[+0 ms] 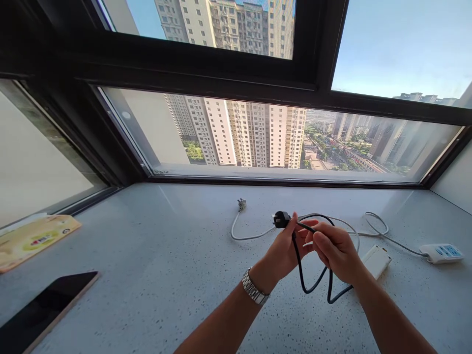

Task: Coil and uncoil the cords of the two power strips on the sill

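My left hand [285, 248], with a metal watch [254, 290] on the wrist, pinches a black power cord [300, 275] just behind its black plug [281, 219]. My right hand [335, 250] is closed round the same cord a little further along. Loops of the black cord hang below both hands above the speckled white sill [165, 255]. A white adapter block [376, 260] lies on the sill just right of my right hand.
A white cable [250, 236] with a plug [241, 204] lies behind my hands and runs right to a white power strip [441, 252]. A dark phone [44, 309] and a yellow tissue pack [33, 240] lie at the left. Window glass closes the far edge.
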Motion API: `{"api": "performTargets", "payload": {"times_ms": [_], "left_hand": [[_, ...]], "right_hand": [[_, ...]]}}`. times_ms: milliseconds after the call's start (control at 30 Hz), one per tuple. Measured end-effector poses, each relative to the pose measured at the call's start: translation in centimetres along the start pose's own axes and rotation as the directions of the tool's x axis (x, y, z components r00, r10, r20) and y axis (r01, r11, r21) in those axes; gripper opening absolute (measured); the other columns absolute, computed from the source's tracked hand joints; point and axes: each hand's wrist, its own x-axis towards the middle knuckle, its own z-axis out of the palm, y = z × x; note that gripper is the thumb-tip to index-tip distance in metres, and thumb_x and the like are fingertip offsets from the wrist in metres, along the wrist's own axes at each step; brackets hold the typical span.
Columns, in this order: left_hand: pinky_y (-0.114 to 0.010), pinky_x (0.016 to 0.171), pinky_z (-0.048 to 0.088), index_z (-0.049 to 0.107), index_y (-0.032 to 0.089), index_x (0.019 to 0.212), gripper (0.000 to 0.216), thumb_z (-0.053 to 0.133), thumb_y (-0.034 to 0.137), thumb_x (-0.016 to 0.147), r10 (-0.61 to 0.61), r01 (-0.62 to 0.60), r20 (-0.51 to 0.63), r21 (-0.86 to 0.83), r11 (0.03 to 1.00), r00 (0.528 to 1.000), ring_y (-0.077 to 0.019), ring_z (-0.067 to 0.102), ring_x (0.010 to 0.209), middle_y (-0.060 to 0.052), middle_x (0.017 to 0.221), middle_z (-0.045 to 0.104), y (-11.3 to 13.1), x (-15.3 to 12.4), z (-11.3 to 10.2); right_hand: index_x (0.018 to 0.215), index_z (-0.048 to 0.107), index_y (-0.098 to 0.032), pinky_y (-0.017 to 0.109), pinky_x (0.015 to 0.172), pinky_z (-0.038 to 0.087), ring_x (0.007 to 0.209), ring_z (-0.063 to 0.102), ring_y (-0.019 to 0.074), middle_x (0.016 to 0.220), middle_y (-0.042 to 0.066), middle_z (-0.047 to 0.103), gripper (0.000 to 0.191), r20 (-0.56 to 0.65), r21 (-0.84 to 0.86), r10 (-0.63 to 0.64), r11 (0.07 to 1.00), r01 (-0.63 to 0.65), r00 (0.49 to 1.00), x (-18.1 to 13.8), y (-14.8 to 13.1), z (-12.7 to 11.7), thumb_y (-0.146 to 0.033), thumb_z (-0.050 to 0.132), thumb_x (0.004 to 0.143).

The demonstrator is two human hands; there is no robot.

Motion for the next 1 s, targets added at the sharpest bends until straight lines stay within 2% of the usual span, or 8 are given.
{"api": "performTargets", "payload": {"times_ms": [200, 367, 467, 567, 700, 800, 867, 1000], "left_hand": [[-0.02, 0.047, 0.043, 0.067, 0.012, 0.088, 0.039, 0.063, 0.05, 0.084, -0.053, 0.044, -0.085, -0.107, 0.993, 0.995, -0.0085, 0.052, 0.049, 0.002, 0.059, 0.054, 1.9, -0.3, -0.6], [-0.017, 0.041, 0.039, 0.063, 0.012, 0.088, 0.027, 0.067, 0.039, 0.084, -0.062, 0.052, -0.091, -0.116, 0.992, 0.994, -0.0054, 0.046, 0.044, 0.006, 0.057, 0.046, 2.1, 0.2, -1.3], [-0.014, 0.041, 0.039, 0.061, 0.013, 0.09, 0.02, 0.069, 0.03, 0.083, -0.059, 0.047, -0.089, -0.133, 0.99, 0.994, -0.0037, 0.047, 0.046, 0.006, 0.061, 0.047, 2.9, 0.4, -1.5], [-0.011, 0.039, 0.039, 0.06, 0.012, 0.089, 0.015, 0.069, 0.022, 0.083, -0.018, -0.004, -0.138, -0.159, 0.987, 0.99, -0.0015, 0.046, 0.044, 0.007, 0.061, 0.046, 4.5, 0.0, -1.9], [-0.008, 0.032, 0.028, 0.057, 0.011, 0.084, 0.009, 0.065, 0.015, 0.085, 0.089, -0.129, -0.19, -0.21, 0.969, 0.978, 0.0014, 0.033, 0.034, 0.011, 0.053, 0.036, 6.3, -0.7, -2.3], [-0.01, 0.028, 0.021, 0.053, 0.014, 0.077, 0.015, 0.067, 0.015, 0.082, 0.17, -0.208, -0.196, -0.195, 0.959, 0.966, 0.0008, 0.024, 0.031, 0.013, 0.048, 0.026, 6.5, -1.1, -2.2], [-0.011, 0.027, 0.019, 0.049, 0.016, 0.072, 0.022, 0.07, 0.017, 0.079, 0.19, -0.221, -0.173, -0.176, 0.959, 0.966, 0.0, 0.022, 0.031, 0.014, 0.046, 0.024, 6.5, -1.2, -1.9], [-0.013, 0.026, 0.017, 0.045, 0.018, 0.069, 0.026, 0.065, 0.021, 0.085, 0.308, -0.329, -0.136, -0.167, 0.93, 0.942, -0.0012, 0.02, 0.029, 0.013, 0.044, 0.026, 8.0, -2.2, -2.0]], "right_hand": [[0.073, 0.056, -0.017, 0.023, 0.043, 0.021, 0.044, 0.023, 0.0064, 0.051, -0.008, 0.028, 0.037, 0.273, -0.082, -0.046, 0.994, 0.07, 0.961, 0.1, -0.3, 0.3, -0.047, 0.046, 0.094], [0.069, 0.053, -0.017, 0.022, 0.043, 0.02, 0.047, 0.021, 0.0068, 0.053, -0.008, 0.026, 0.04, 0.324, -0.112, 0.071, 0.993, -0.036, 0.943, 0.1, -0.2, 0.1, -0.048, 0.047, 0.093], [0.066, 0.054, -0.017, 0.02, 0.041, 0.018, 0.047, 0.019, 0.0064, 0.053, -0.008, 0.025, 0.038, 0.49, -0.143, 0.169, 0.983, -0.113, 0.855, -0.1, -0.2, -0.3, -0.047, 0.052, 0.091], [0.071, 0.063, -0.016, 0.019, 0.039, 0.019, 0.043, 0.022, 0.0053, 0.049, -0.009, 0.03, 0.032, 0.622, -0.237, 0.218, 0.968, -0.085, 0.752, -0.2, -0.5, -0.5, -0.042, 0.057, 0.088], [0.066, 0.068, -0.016, 0.017, 0.038, 0.02, 0.04, 0.025, 0.0042, 0.044, -0.008, 0.039, 0.033, 0.642, -0.363, 0.26, 0.932, -0.013, 0.722, -0.1, -0.3, -0.4, -0.04, 0.06, 0.087], [0.085, 0.074, -0.018, 0.015, 0.041, 0.027, 0.044, 0.042, 0.0048, 0.059, -0.004, 0.058, 0.027, 0.609, -0.417, 0.299, 0.909, -0.024, 0.735, 0.2, 0.0, -0.4, -0.044, 0.069, 0.079], [0.095, 0.073, -0.019, 0.014, 0.042, 0.032, 0.048, 0.048, 0.0061, 0.065, -0.003, 0.062, 0.032, 0.608, -0.424, 0.319, 0.905, -0.043, 0.727, 0.3, 0.0, -0.5, -0.044, 0.073, 0.074], [0.084, 0.072, -0.018, 0.013, 0.041, 0.033, 0.045, 0.05, 0.0061, 0.054, -0.005, 0.057, 0.02, 0.682, -0.394, 0.395, 0.908, -0.145, 0.615, 0.1, 0.8, -0.2, -0.036, 0.072, 0.076]]}}
